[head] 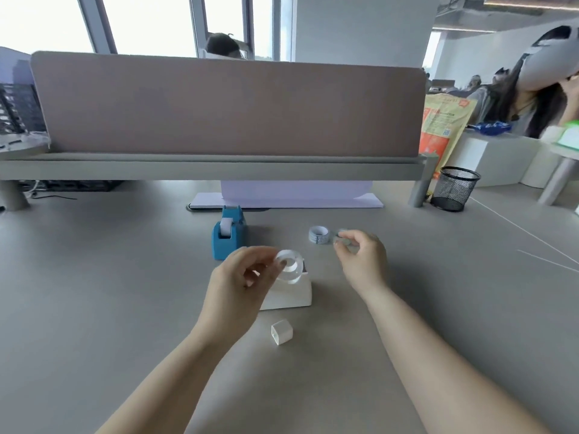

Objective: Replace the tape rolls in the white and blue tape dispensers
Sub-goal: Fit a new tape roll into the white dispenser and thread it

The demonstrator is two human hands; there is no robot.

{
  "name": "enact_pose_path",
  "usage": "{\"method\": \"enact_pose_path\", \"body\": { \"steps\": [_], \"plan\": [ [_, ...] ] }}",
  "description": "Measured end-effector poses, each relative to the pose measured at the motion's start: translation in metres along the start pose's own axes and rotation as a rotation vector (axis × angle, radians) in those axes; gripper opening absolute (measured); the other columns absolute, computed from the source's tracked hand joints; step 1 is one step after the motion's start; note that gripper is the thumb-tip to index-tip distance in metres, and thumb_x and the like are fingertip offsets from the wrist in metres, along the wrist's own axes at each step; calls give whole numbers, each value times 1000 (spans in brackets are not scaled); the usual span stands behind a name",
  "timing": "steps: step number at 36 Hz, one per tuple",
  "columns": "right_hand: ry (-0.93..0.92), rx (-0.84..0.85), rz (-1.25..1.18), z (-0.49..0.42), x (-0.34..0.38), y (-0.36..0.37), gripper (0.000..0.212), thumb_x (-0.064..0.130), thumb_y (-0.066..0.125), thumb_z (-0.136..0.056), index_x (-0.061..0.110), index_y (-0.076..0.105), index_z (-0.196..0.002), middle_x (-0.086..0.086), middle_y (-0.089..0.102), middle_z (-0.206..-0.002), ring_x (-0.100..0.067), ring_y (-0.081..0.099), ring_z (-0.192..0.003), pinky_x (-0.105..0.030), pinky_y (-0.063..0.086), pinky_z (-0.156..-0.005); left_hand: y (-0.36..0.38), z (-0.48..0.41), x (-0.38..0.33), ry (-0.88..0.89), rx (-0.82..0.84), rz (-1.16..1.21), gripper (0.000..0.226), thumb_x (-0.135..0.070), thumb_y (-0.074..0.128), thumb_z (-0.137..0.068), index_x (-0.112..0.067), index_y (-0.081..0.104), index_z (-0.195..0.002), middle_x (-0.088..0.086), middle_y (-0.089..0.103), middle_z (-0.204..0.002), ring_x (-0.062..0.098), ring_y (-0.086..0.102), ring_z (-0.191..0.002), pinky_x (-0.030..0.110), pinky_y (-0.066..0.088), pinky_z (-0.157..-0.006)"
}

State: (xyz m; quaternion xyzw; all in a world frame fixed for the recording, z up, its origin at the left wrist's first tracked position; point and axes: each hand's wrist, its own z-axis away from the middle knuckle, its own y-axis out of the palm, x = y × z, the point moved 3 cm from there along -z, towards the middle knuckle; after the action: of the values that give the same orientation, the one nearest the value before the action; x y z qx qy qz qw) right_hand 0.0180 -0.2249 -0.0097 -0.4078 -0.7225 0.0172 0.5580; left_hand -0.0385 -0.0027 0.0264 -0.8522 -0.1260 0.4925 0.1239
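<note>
Head view: left hand (242, 278) fingers hold a clear tape roll (289, 266) above the white dispenser (289, 294). Right hand (360, 256) fingers pinch a small blurred piece (343, 238).

Left hand (241, 278) pinches clear tape roll (289, 267) above white dispenser (289, 294).

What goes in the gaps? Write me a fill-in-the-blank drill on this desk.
1. The left hand holds a clear tape roll above the ____ dispenser.
2. The dispenser that already carries a roll is ____.
3. The small white cube lies ____ the person than both dispensers.
4. The black mesh cup stands at the desk's far ____.

Answers: white; blue; nearer; right
</note>
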Motion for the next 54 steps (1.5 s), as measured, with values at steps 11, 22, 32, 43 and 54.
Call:
{"method": "enact_pose_path", "body": {
  "steps": [11,22,32,43,54],
  "plan": [
    [12,141,467,-10,-12,20,31,29,52,-88,17,53,-117,-9,46,-131,-33,36,-124,-36,34,-98,3,2,7,-2,-26,11,7,-29,65,-82,-36,67,-83,-12,66,-83,9,61,-78,11,45,-67],
    [82,51,248,6,-21,-32,17,25,61,-86,13,59,-98,-13,66,-109,-34,56,-104,-33,40,-76,57,-9,-24,105,144,-385,14,-39,59,-86,-30,69,-90,-9,67,-84,15,60,-79,24,47,-69],
    [132,-80,91,16,-47,-92,16,23,63,-86,11,60,-97,-12,66,-106,-30,58,-100,-29,39,-74,142,-24,-16,-286,362,-482,15,-26,55,-88,-13,62,-86,6,61,-86,27,53,-74,26,35,-56],
    [88,-66,-8,24,-42,-89,10,27,65,-83,22,59,-89,0,65,-99,-21,58,-101,-32,46,-81,138,-13,-16,-212,322,-438,26,-32,55,-89,-12,61,-105,11,62,-109,30,58,-96,31,44,-72],
    [-95,7,-137,67,21,-79,14,25,66,-83,20,58,-94,10,61,-96,-12,56,-99,-28,45,-80,56,30,-29,21,237,-398,23,-34,63,-85,-17,65,-101,3,61,-100,24,62,-84,39,53,-75]
  ]
}}
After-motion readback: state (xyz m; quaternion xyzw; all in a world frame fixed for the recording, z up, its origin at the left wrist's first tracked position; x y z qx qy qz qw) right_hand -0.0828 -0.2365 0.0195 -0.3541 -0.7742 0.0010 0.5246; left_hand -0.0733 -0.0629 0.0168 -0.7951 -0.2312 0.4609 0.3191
